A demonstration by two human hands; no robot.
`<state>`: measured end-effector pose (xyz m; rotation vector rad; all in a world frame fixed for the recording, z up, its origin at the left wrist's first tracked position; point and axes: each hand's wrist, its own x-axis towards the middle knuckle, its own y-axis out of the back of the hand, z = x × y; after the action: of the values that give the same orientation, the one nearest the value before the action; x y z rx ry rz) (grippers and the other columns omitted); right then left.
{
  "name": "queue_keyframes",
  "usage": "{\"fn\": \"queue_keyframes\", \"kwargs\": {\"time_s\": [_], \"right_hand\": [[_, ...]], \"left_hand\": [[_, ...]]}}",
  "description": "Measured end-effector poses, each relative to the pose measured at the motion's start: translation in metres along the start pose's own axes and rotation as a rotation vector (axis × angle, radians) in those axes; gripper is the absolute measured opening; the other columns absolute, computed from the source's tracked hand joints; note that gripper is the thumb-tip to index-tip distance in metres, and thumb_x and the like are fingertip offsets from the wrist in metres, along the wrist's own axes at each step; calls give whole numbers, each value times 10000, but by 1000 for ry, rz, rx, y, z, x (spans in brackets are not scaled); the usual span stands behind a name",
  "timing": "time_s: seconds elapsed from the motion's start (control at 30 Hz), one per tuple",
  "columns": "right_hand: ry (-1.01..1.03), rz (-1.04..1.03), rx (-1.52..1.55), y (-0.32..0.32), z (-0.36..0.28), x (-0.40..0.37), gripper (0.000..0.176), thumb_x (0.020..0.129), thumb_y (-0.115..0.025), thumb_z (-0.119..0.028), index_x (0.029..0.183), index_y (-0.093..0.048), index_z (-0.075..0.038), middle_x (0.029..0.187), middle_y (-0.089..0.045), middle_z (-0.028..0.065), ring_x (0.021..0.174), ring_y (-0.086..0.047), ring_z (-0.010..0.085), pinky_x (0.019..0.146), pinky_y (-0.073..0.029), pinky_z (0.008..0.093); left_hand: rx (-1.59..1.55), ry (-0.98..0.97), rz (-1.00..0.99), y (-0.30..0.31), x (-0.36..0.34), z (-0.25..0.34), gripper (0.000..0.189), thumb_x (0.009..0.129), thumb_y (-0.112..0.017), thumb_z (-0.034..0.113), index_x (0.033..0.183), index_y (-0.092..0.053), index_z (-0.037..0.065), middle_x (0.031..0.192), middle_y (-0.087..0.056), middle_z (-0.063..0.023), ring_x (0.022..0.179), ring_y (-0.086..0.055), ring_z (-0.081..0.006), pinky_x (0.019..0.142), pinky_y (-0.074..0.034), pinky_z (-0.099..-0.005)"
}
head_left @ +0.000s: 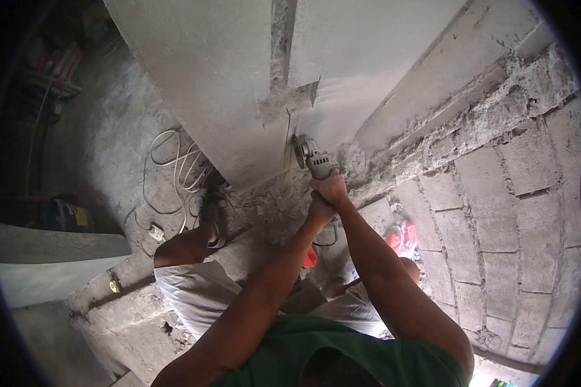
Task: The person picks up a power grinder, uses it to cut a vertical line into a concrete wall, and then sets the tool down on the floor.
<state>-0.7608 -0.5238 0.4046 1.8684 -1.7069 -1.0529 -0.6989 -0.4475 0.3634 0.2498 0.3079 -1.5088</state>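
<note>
Right hand [332,187] and left hand [319,209] clench fingers round the grinder [315,159], disc biting wall [226,97] at 12 o'clock (dust flying); pinched, it could kick back.

Both arms stretched forward, nearly straight. Right hand [332,188] clenched, foremost; left hand [318,211] clenched just behind, touching it.

White cable [177,164] coiled on the floor [103,148] left of the hands [329,190]; bare brick wall [510,213] to their right; red object [400,238] below them; tape measure [114,284] lower left.
</note>
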Motion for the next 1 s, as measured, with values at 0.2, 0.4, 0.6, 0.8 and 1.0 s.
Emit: {"fn": "queue_keyframes", "kwargs": {"time_s": [0.2, 0.4, 0.6, 0.8, 1.0], "right_hand": [[28, -10, 30, 6, -6, 2, 700, 635, -803, -375, 1114, -640, 109, 1031, -710, 299, 1023, -709, 382, 888, -556, 435], [1, -27, 29, 18, -18, -5, 736, 653, -766, -356, 1217, -611, 91, 1144, -687, 303, 1107, -676, 402, 940, -534, 431], [29, 11, 26, 17, -14, 1, 740, 633, -808, -356, 1177, -605, 102, 1099, -699, 286, 1062, -692, 387, 906, -546, 428], [47, 22, 37, 23, -16, -3, 715, 630, -812, -347, 1154, -616, 99, 1075, -703, 277, 1039, -696, 384, 900, -546, 429], [53, -3, 72, 35, -25, -11, 692, 658, -759, -313, 1195, -615, 99, 1110, -693, 308, 1083, -682, 414, 928, -536, 425]], "left_hand": [[-114, 7, -52, 2, 1, 12, 818, 676, -867, 199, 1276, -385, -78, 1064, -662, -163, 948, -697, -227, 721, -565, -364], [-82, 14, 17, 0, -6, 26, 868, 692, -869, 240, 1302, -335, -71, 1072, -652, -144, 938, -691, -197, 719, -558, -365], [-59, -15, -38, 0, 0, 22, 873, 706, -866, 259, 1307, -325, -70, 1061, -647, -141, 939, -685, -199, 724, -551, -351], [-87, -70, -28, -3, -6, 32, 862, 704, -869, 249, 1292, -334, -83, 1074, -633, -151, 934, -682, -216, 737, -551, -356], [-104, -98, 24, -8, -12, 38, 851, 716, -862, 257, 1293, -335, -82, 1142, -620, -172, 1014, -675, -229, 782, -545, -351]]}}
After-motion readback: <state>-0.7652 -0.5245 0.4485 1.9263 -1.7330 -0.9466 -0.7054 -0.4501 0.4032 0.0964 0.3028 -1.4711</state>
